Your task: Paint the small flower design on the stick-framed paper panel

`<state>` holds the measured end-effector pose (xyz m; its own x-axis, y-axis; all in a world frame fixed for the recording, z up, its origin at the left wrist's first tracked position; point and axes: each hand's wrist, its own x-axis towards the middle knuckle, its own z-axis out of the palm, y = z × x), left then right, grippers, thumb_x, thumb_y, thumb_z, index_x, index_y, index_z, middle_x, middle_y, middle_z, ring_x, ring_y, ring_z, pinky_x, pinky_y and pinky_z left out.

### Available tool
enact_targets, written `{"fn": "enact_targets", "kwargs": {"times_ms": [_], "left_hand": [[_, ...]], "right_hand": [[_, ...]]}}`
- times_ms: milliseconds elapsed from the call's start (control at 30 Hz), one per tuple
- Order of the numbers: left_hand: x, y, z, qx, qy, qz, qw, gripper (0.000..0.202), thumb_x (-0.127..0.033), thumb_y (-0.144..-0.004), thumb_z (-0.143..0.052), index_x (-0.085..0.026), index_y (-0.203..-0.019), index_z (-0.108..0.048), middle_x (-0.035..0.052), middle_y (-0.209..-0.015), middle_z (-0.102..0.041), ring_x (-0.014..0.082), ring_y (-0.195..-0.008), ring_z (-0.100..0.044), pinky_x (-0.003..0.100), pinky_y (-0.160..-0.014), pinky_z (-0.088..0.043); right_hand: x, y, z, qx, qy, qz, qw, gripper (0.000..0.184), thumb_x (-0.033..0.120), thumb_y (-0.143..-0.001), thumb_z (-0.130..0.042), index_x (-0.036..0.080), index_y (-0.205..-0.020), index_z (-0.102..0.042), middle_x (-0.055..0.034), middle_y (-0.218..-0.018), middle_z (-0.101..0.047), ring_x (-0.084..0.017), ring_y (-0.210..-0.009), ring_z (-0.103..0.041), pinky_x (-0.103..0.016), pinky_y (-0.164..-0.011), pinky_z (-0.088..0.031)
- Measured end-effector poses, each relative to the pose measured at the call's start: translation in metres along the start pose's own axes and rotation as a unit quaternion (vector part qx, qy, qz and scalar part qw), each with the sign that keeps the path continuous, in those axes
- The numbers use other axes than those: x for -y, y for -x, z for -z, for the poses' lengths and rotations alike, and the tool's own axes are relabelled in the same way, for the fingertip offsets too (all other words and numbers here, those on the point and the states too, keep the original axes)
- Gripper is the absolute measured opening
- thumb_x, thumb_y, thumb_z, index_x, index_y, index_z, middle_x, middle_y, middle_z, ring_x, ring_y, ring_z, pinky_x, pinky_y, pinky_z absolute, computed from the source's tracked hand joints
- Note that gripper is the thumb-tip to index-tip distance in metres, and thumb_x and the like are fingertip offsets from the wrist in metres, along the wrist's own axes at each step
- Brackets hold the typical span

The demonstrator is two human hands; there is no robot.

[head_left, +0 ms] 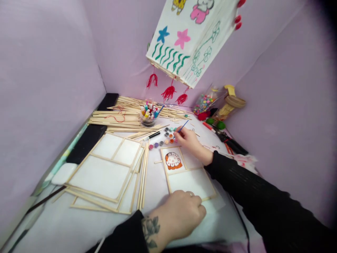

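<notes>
My right hand (190,141) holds a thin blue paintbrush (183,125) with its tip over a row of small paint pots (166,137). My left hand (181,212) rests fingers-curled on the near edge of a wooden-framed paper panel (193,182). The panel's upper left pane carries an orange and red painted figure (173,160). The left hand holds nothing that I can see.
A stack of blank framed panels (105,172) lies to the left. Wooden sticks (123,116) are piled behind a cup of markers (149,114). A painted paper lantern (189,38) with red tassels hangs above. Beads, pliers (231,142) and clutter sit at the right.
</notes>
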<state>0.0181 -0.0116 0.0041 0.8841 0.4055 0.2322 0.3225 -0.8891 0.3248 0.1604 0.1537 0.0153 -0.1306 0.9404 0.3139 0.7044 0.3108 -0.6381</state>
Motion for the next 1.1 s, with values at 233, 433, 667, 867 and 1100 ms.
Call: {"fn": "enact_targets", "kwargs": {"times_ms": [233,433,667,867,1100], "left_hand": [[0.000,0.001,0.002,-0.005,0.002,-0.003,1.000,0.013,-0.024,-0.089,-0.058,-0.017,-0.079,-0.053,0.0004,-0.073,-0.056,0.0180,-0.064,-0.053,0.031,-0.048,-0.040],[0.000,0.001,-0.004,-0.016,-0.003,-0.002,1.000,0.013,-0.023,-0.088,-0.060,-0.017,-0.078,-0.053,0.0007,-0.073,-0.056,0.0184,-0.062,-0.053,0.031,-0.046,-0.038],[0.000,0.000,-0.006,-0.004,0.005,-0.009,1.000,0.013,-0.023,-0.086,-0.061,-0.017,-0.077,-0.055,0.0015,-0.073,-0.057,0.0185,-0.061,-0.053,0.031,-0.045,-0.037],[0.000,0.001,-0.004,0.012,-0.001,0.001,1.000,0.012,-0.023,-0.087,-0.060,-0.018,-0.078,-0.054,0.0008,-0.072,-0.057,0.0191,-0.062,-0.054,0.032,-0.046,-0.039],[0.002,0.002,-0.003,0.011,-0.004,0.000,1.000,0.014,-0.025,-0.087,-0.060,-0.018,-0.077,-0.052,0.0002,-0.073,-0.056,0.0187,-0.061,-0.053,0.031,-0.045,-0.039]], "right_hand": [[-0.004,-0.002,-0.001,-0.004,-0.019,-0.012,1.000,0.012,0.030,-0.082,-0.051,0.020,-0.077,-0.055,0.0018,-0.062,-0.059,-0.013,-0.055,-0.051,-0.026,-0.056,-0.039],[-0.003,-0.005,0.000,0.021,0.000,-0.011,1.000,0.011,0.029,-0.080,-0.050,0.021,-0.074,-0.055,0.0018,-0.058,-0.057,-0.014,-0.052,-0.049,-0.026,-0.054,-0.037],[0.000,-0.008,0.001,0.050,0.025,0.002,0.998,0.013,0.031,-0.081,-0.049,0.022,-0.072,-0.052,0.0026,-0.056,-0.054,-0.013,-0.050,-0.045,-0.026,-0.053,-0.034],[0.002,-0.016,-0.001,0.043,0.058,-0.008,0.997,0.018,0.035,-0.081,-0.051,0.021,-0.069,-0.049,0.0019,-0.057,-0.055,-0.013,-0.052,-0.045,-0.026,-0.054,-0.032],[0.005,-0.022,-0.004,0.054,0.051,-0.046,0.996,0.021,0.036,-0.081,-0.051,0.021,-0.066,-0.047,0.0027,-0.056,-0.053,-0.012,-0.053,-0.045,-0.025,-0.053,-0.031]]}}
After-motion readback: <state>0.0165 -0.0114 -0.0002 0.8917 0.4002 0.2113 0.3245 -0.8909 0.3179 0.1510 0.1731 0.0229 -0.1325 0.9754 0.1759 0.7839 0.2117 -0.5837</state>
